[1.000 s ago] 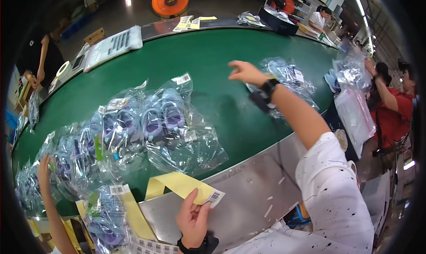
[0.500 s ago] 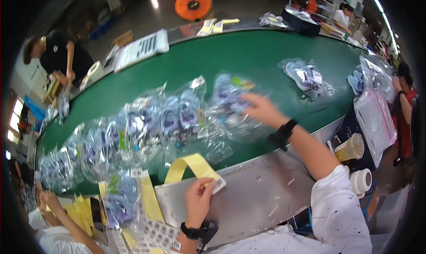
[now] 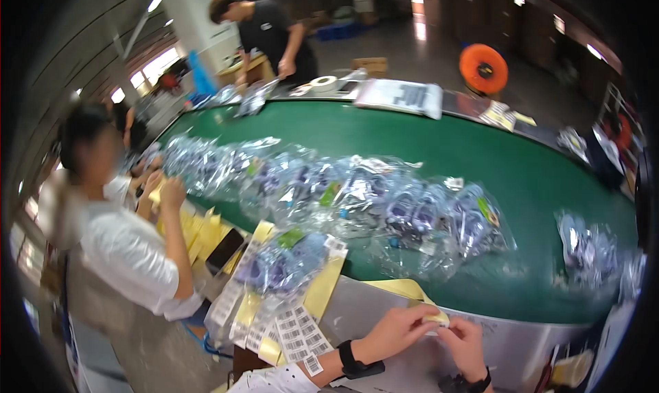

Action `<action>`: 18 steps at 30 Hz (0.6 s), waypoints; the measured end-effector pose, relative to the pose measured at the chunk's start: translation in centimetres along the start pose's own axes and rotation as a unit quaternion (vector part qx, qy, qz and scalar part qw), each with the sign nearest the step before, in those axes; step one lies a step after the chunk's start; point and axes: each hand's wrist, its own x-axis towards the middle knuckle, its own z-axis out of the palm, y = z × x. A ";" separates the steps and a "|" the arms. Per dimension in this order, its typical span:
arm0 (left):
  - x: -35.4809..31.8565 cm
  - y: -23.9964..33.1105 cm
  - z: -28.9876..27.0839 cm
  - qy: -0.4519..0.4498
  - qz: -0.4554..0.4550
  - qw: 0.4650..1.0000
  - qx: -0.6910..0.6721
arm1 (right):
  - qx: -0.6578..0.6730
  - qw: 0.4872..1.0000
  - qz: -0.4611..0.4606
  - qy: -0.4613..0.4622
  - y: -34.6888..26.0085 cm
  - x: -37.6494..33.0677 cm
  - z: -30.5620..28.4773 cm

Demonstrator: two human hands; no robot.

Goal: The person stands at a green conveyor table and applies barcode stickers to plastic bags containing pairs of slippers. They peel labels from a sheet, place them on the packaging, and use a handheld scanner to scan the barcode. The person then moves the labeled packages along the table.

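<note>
My left hand (image 3: 403,331) pinches the end of a yellow label strip (image 3: 398,287) above the metal ledge at the belt's near edge. My right hand (image 3: 467,343) meets it there, its thumb and fingers closed at a small white label (image 3: 439,319) on the strip's end. Beyond the strip, a row of pale blue and purple shoes in clear plastic bags (image 3: 415,211) lies on the green belt (image 3: 511,187). One more bagged pair (image 3: 285,259) rests on yellow backing and printed label sheets (image 3: 299,334) left of my hands.
A co-worker in a white shirt (image 3: 130,249) sits at the left, hands on something yellow. A black phone (image 3: 225,249) lies near them. Another person in black (image 3: 271,39) stands across the belt. One bagged pair (image 3: 589,249) lies at the right, above a cup (image 3: 573,369).
The view has turned left, bringing the seated co-worker into sight. My right hand has left the bagged shoes on the belt and come to the label strip beside my left hand.
</note>
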 end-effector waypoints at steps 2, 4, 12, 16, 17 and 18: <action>-0.6 0.7 -0.3 0.017 0.008 0.999 -0.026 | 0.016 1.000 -0.015 0.019 0.2 -0.3 0.5; -1.3 1.6 -0.1 0.026 -0.001 0.999 -0.040 | 0.030 0.999 -0.014 0.034 -0.5 -0.8 1.0; -0.8 2.7 0.5 0.040 0.085 0.993 -0.073 | 0.105 0.989 -0.010 0.108 -1.9 -1.4 0.6; -2.4 3.0 1.1 0.053 0.081 0.993 -0.065 | 0.032 0.982 -0.098 0.161 -3.7 -2.1 1.8; -2.5 3.1 1.5 0.055 0.085 0.993 -0.063 | -0.043 0.977 -0.146 0.146 -3.2 -2.4 0.8; -2.8 3.1 1.7 0.051 0.073 0.994 -0.063 | -0.118 0.965 -0.193 0.130 -2.8 -2.5 0.2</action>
